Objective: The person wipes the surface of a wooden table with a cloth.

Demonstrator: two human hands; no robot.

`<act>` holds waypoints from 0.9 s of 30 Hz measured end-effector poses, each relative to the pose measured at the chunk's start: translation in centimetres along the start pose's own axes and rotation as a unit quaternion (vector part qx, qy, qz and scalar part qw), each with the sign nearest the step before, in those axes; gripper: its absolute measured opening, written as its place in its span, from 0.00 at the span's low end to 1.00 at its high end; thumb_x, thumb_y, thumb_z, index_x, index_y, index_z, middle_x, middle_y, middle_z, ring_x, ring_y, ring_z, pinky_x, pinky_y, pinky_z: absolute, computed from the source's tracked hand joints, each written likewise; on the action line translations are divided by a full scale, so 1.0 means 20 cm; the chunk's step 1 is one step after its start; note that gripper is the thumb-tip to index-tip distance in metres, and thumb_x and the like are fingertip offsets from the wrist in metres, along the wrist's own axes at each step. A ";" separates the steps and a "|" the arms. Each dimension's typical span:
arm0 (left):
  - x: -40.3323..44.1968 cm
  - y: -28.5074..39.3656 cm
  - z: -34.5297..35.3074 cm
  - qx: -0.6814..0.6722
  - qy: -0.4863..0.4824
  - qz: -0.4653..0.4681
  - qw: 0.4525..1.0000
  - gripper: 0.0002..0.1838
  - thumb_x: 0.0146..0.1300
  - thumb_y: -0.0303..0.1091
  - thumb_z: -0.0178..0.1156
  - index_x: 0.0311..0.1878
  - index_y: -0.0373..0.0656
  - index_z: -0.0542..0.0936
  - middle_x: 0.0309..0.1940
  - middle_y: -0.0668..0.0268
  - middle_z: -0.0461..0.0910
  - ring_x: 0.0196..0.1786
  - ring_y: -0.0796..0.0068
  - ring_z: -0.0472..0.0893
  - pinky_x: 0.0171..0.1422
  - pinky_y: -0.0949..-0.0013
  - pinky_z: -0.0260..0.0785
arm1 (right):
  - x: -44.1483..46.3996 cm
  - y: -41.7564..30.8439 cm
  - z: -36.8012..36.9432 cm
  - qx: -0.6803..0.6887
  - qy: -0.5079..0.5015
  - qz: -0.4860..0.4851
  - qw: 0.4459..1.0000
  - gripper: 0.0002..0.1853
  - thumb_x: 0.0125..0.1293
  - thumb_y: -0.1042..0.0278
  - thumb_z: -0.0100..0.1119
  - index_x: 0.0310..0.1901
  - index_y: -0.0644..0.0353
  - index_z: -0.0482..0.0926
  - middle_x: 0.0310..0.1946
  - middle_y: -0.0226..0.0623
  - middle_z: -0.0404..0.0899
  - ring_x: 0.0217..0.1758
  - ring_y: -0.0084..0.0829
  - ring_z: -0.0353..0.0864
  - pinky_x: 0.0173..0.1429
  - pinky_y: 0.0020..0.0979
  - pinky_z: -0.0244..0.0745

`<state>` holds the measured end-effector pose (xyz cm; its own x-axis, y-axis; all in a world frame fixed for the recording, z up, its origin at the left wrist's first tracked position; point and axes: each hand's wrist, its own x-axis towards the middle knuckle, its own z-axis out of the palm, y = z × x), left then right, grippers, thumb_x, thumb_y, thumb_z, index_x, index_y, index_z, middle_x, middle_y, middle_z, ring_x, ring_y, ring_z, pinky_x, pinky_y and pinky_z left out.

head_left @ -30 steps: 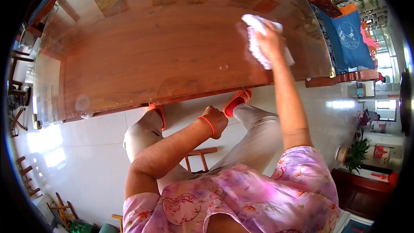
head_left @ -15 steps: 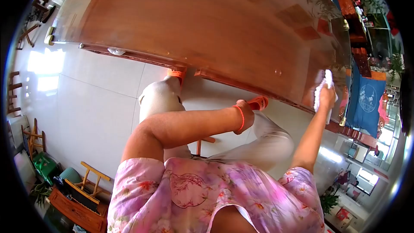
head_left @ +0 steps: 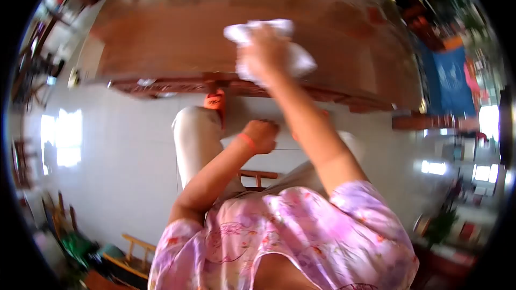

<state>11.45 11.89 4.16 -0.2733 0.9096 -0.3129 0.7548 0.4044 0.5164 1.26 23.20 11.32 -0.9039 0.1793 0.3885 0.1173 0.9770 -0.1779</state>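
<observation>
A white cloth (head_left: 301, 63) is bunched under my right hand (head_left: 264, 48), blurred by motion. It lies against the glossy top of a reddish-brown wooden table (head_left: 177, 43), near the middle of its near side. The fingers of my right hand are closed on the cloth. My left hand (head_left: 261, 136), with a red band at the wrist, hovers above my lap, short of the table's edge. Its fingers are curled into a loose fist, and nothing shows in them.
Below the table edge, an orange slipper (head_left: 214, 100) is on my foot on the pale tiled floor (head_left: 129, 145). A blue cushion (head_left: 450, 78) lies on seating to the right. Wooden chairs (head_left: 137, 249) stand behind at the lower left. Plants and shelves line the right side.
My right hand has swept the cloth leftward and farther in, from the table's right end to its middle. My left hand has shifted left, and my view has turned slightly.
</observation>
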 end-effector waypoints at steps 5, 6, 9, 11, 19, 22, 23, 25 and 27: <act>-0.23 0.01 0.06 -0.064 0.123 0.016 0.990 0.17 0.56 0.39 0.60 0.49 0.46 0.79 0.44 0.57 0.81 0.50 0.55 0.78 0.51 0.55 0.71 | 0.03 -0.39 0.13 -0.023 -0.026 -0.022 0.999 0.24 0.53 0.57 0.55 0.51 0.59 0.77 0.59 0.44 0.68 0.64 0.42 0.62 0.60 0.58 0.54; -0.27 0.01 0.05 -0.085 0.173 0.042 0.980 0.15 0.57 0.36 0.60 0.49 0.46 0.79 0.44 0.58 0.81 0.50 0.56 0.79 0.50 0.56 0.71 | 0.02 -0.41 0.16 -0.033 -0.010 -0.025 0.999 0.24 0.53 0.56 0.56 0.51 0.56 0.77 0.59 0.41 0.69 0.64 0.40 0.61 0.63 0.57 0.52; -0.40 0.00 -0.02 -0.089 0.276 0.006 0.957 0.16 0.51 0.28 0.60 0.46 0.40 0.78 0.42 0.55 0.80 0.46 0.56 0.79 0.51 0.59 0.71 | -0.02 -0.23 0.14 0.086 0.017 -0.078 0.993 0.21 0.54 0.57 0.57 0.49 0.54 0.79 0.57 0.37 0.71 0.62 0.37 0.66 0.63 0.52 0.57; -0.47 -0.01 -0.09 -0.067 0.340 0.002 0.938 0.15 0.50 0.26 0.59 0.44 0.39 0.79 0.41 0.54 0.80 0.46 0.57 0.79 0.51 0.59 0.71 | -0.04 -0.01 0.05 0.091 0.054 -0.069 0.992 0.18 0.53 0.59 0.58 0.45 0.54 0.81 0.50 0.35 0.76 0.56 0.36 0.72 0.58 0.46 0.65; -0.58 -0.05 -0.02 0.067 0.417 -0.011 0.906 0.12 0.48 0.27 0.58 0.38 0.41 0.81 0.43 0.60 0.80 0.51 0.56 0.77 0.63 0.53 0.62 | -0.22 1.25 -0.31 -0.046 0.010 0.220 0.974 0.24 0.59 0.50 0.53 0.59 0.39 0.74 0.61 0.27 0.69 0.65 0.35 0.65 0.67 0.42 0.60; -0.59 -0.06 -0.01 0.114 0.400 -0.027 0.909 0.11 0.46 0.30 0.58 0.36 0.43 0.81 0.42 0.63 0.81 0.53 0.58 0.76 0.66 0.52 0.58 | -0.41 1.80 -0.33 -0.103 0.011 0.277 0.955 0.26 0.61 0.47 0.48 0.62 0.38 0.70 0.63 0.28 0.67 0.67 0.34 0.64 0.69 0.41 0.59; -0.60 -0.09 -0.01 0.105 0.410 -0.026 0.906 0.11 0.46 0.29 0.59 0.36 0.43 0.81 0.42 0.63 0.81 0.53 0.58 0.76 0.66 0.53 0.59 | -0.46 1.88 -0.40 -0.134 -0.005 0.299 0.945 0.27 0.61 0.47 0.48 0.63 0.39 0.69 0.64 0.29 0.67 0.67 0.34 0.64 0.69 0.41 0.59; -0.60 -0.12 -0.02 0.089 0.423 -0.026 0.902 0.10 0.45 0.29 0.59 0.35 0.43 0.80 0.41 0.62 0.81 0.53 0.58 0.76 0.66 0.53 0.59 | -0.55 1.95 -0.56 -0.142 -0.037 0.357 0.922 0.29 0.61 0.46 0.48 0.64 0.40 0.68 0.64 0.29 0.67 0.67 0.35 0.63 0.70 0.40 0.58; -0.61 -0.11 -0.03 0.088 0.433 -0.030 0.897 0.10 0.45 0.30 0.60 0.35 0.43 0.81 0.40 0.63 0.81 0.53 0.59 0.76 0.65 0.54 0.60 | -0.59 1.94 -0.66 -0.159 -0.049 0.429 0.888 0.31 0.60 0.46 0.46 0.65 0.42 0.66 0.67 0.29 0.62 0.71 0.34 0.58 0.71 0.45 0.54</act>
<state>12.75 0.00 7.29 -0.6191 0.6508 0.4396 0.7852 0.5031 0.3610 21.92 60.55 11.65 -0.4550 0.8778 0.1497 0.8761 0.4714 -0.1009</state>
